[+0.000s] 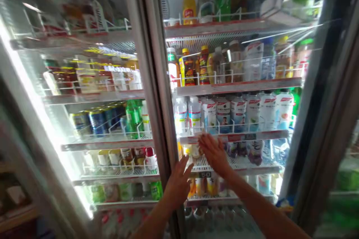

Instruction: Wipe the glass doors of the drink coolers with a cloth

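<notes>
My left hand (178,180) is raised in front of a lit drinks cooler, near the upright metal door frame (165,138). Its fingers are spread and I see nothing in them. To its right, my right hand (212,152) reaches forward with fingers stretched out, slightly blurred, just below the front edge of a shelf (232,137). No held item shows there; whether its fingertips touch anything I cannot tell. Above it stand clear bottles with white caps (194,112) and a row of white-labelled bottles (223,114). Below are bottles of orange drink (212,184).
White wire rails (244,127) run along the shelf fronts. Dark cans (97,122) and green bottles (133,114) fill the left section, where light streaks lie across the upper shelves. A price tag (206,174) hangs on the lower right shelf. A dark frame (327,93) bounds the right side.
</notes>
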`<state>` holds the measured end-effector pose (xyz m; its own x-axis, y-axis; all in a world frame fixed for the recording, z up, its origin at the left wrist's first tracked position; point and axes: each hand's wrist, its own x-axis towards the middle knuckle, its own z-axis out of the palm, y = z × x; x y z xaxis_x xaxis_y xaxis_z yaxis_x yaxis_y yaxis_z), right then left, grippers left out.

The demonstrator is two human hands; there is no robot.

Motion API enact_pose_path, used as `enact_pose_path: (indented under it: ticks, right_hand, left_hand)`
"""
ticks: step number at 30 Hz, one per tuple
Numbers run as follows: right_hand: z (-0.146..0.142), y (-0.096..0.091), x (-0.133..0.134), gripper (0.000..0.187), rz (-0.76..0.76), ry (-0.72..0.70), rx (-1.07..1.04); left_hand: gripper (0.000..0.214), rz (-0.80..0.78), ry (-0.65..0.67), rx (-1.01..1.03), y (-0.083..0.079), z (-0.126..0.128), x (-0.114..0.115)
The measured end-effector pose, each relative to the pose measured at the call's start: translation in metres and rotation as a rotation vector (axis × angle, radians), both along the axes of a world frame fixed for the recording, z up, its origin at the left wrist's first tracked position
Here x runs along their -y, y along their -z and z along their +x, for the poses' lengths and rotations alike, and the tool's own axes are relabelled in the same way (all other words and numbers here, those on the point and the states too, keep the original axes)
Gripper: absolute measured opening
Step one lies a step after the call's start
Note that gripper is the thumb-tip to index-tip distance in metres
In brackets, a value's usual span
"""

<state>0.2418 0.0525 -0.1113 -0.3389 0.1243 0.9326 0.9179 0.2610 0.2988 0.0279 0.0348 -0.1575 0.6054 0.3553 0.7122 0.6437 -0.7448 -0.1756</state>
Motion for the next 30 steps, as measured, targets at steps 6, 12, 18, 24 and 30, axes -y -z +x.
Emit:
enact_pose_path:
  ticks: [6,12,18,24,30]
  right_hand:
    - [-0.082,-0.124,-0.011,0.044,0.175,-0.235,-0.091]
    - [-0.212,-0.199,-0.044,0.045,-0.075,-0.230,0.238]
    - [-0.237,-0.033,-0.059,0.070,-0.185,-0.380,0.390]
    - [-0.268,-0.074,-0.080,0.061,-0.140,-0.417,0.388]
    - [-0.288,-0.118,-0.087,0.056,-0.139,-0.341,0.332]
  left_hand:
    - [0.066,0.063,-0.247,0.389,-0.021,-0.080,-0.023]
    - [0.077,-0.069,-0.425,0.242,-0.011,-0.123,-0.039]
    - [0.068,-0.164,-0.460,0.398,0.009,-0.168,-0.019]
    - [0.057,-0.157,-0.416,0.506,0.004,-0.203,-0.017]
    - [0.046,-0.310,-0.208,0.691,-0.036,-0.216,-0.037]
